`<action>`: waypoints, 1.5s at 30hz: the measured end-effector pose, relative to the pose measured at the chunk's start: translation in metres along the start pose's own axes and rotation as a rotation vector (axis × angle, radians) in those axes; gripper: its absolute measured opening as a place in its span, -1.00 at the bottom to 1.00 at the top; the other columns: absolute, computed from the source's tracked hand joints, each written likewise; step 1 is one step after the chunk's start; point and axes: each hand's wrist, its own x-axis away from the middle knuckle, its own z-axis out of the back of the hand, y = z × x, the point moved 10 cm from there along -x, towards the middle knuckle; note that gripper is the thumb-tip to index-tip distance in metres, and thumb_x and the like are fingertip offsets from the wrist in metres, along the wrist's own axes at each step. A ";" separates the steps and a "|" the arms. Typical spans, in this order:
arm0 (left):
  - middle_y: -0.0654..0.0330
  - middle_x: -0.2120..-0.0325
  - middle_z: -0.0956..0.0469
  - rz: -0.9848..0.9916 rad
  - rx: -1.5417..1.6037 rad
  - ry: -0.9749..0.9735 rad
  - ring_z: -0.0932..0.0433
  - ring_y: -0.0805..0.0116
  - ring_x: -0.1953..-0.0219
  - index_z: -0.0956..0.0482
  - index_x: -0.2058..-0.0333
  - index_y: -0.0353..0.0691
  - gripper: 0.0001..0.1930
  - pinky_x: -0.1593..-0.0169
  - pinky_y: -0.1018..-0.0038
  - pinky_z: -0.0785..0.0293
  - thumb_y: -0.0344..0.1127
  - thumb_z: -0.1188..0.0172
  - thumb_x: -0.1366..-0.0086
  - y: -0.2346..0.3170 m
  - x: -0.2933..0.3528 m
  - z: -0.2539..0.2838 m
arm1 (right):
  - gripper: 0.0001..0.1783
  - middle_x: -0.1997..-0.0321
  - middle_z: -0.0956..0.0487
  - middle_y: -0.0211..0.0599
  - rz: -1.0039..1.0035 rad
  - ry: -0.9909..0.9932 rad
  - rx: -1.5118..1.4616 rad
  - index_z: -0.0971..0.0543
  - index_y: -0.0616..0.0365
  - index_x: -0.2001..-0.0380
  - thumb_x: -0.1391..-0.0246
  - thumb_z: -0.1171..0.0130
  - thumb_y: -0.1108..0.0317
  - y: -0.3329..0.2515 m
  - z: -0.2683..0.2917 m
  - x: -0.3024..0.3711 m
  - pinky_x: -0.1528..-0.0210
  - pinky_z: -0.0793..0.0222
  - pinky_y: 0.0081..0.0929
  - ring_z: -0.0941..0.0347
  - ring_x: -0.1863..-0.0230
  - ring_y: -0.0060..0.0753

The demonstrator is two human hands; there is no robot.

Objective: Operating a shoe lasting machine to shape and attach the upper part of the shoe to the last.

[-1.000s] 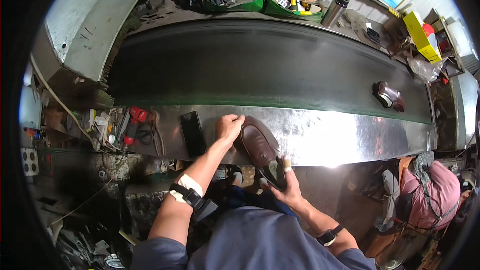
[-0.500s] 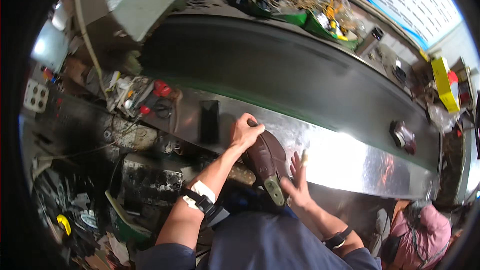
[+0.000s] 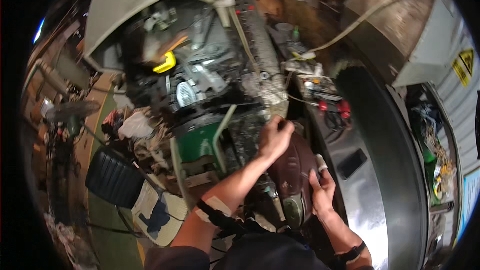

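A dark brown leather shoe [image 3: 294, 162] is held upright in front of my body, with an olive-green shoe last [image 3: 294, 209] showing at its near end. My left hand [image 3: 275, 140] is closed on the shoe's far end. Against the shoe's right side lies my right hand [image 3: 322, 190], thumb and fingers bent around its edge. A pale wrap covers one fingertip of that hand. The fingers' undersides are hidden by the shoe.
A conveyor belt [image 3: 387, 120] with a metal ledge runs along the right; a black phone [image 3: 352, 164] lies on the ledge. Red-handled tools [image 3: 335, 110] sit beyond it. Left are a machine housing [image 3: 135, 0], a green bin [image 3: 197, 145], a black chair [image 3: 114, 176] and a fan [image 3: 72, 112].
My view has swung left, away from the belt toward the machine. The shoe has come along in my left hand. My right hand, spread beside the shoe before, now grips its side.
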 end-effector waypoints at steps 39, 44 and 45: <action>0.19 0.18 -0.61 0.698 1.211 0.545 -0.55 0.34 0.14 -0.63 0.14 -0.37 -0.67 0.00 0.40 -0.48 -0.20 -0.21 -0.28 -0.239 -0.051 0.272 | -0.60 -0.14 -0.59 -0.27 -0.409 -0.194 -0.236 -0.49 0.22 -0.22 -0.35 -0.14 0.42 0.199 -0.369 -0.129 -0.25 -0.41 -0.41 -0.49 -0.13 -0.39; 0.24 0.30 -0.60 0.527 1.040 0.680 -0.49 0.41 0.23 -0.64 0.31 -0.33 -0.78 0.04 0.47 -0.40 -0.27 -0.18 -0.24 -0.272 -0.057 0.278 | -0.62 -0.12 -0.59 -0.33 -0.412 -0.175 -0.273 -0.50 0.17 -0.19 -0.33 -0.17 0.44 0.225 -0.363 -0.140 -0.26 -0.41 -0.37 -0.50 -0.13 -0.40; 0.24 0.30 -0.60 0.530 1.039 0.686 -0.49 0.41 0.23 -0.64 0.31 -0.33 -0.78 0.04 0.47 -0.40 -0.27 -0.18 -0.24 -0.280 -0.059 0.275 | -0.59 -0.11 -0.59 -0.33 -0.393 -0.188 -0.288 -0.48 0.16 -0.21 -0.31 -0.19 0.43 0.220 -0.367 -0.139 -0.24 -0.43 -0.37 -0.51 -0.11 -0.41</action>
